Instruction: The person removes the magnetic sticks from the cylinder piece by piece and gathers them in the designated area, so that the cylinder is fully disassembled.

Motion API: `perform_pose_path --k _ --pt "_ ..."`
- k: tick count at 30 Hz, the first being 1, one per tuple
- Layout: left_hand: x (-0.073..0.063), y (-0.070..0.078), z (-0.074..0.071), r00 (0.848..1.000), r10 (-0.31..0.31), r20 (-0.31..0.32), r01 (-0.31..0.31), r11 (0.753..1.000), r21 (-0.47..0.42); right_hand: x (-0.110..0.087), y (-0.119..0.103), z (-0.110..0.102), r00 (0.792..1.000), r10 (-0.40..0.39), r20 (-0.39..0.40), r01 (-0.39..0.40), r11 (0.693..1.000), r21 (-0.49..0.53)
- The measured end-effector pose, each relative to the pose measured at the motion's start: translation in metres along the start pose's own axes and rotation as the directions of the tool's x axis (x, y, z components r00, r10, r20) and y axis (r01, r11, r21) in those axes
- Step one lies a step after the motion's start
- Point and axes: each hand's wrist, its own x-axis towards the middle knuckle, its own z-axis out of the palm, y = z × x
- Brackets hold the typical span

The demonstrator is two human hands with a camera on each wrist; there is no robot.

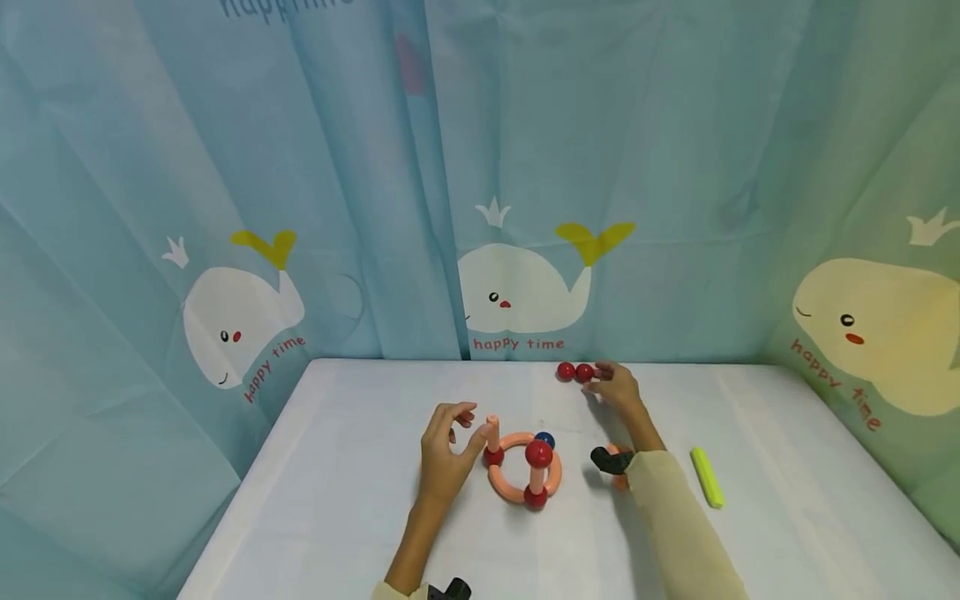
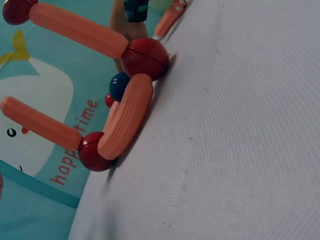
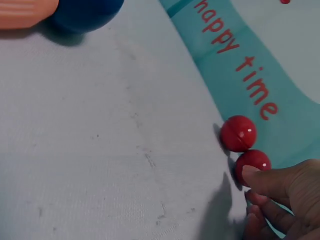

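My left hand (image 1: 444,457) stands beside a ring of curved orange pieces (image 1: 504,487), its thumb close to an upright orange rod (image 1: 492,435). Fingers are loosely bent with nothing held. The rod rises from a red ball (image 2: 95,151). A second upright rod (image 1: 537,479) on the ring carries a red ball (image 1: 538,453) on top. At the back edge of the table, my right hand (image 1: 621,390) reaches a pair of red balls. Its thumb overlaps the nearer red ball (image 3: 252,167) in the right wrist view, fingertips right at its edge. The other red ball (image 3: 238,133) sits alongside.
A blue ball (image 1: 545,439) joins the ring's far side. Under the right wrist lies an orange piece (image 1: 615,450), partly hidden by the black wrist camera (image 1: 609,460). Farther right is a yellow-green bar (image 1: 707,477). A blue curtain (image 1: 675,167) with whales hangs behind the white table (image 1: 315,517).
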Motion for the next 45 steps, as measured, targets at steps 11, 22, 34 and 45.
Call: perform_pose_path --k 11,22,34,45 --pt "0.004 0.007 -0.001 0.928 0.312 0.206 -0.273 0.942 -0.195 -0.028 -0.037 -0.022 0.994 -0.091 -0.058 0.101 0.974 0.204" --pt "-0.004 0.013 0.001 0.852 0.158 0.500 -0.097 0.985 -0.146 -0.110 -0.086 -0.033 0.883 -0.455 0.114 0.426 0.880 0.210" --pt "-0.010 0.017 0.011 0.780 0.098 0.618 -0.044 0.994 -0.102 -0.169 -0.085 -0.021 0.663 -0.661 0.352 0.651 0.741 0.165" --pt "-0.017 0.023 0.019 0.790 0.083 0.607 -0.080 0.996 -0.032 -0.185 -0.082 -0.006 0.693 -0.641 0.332 0.612 0.765 0.200"
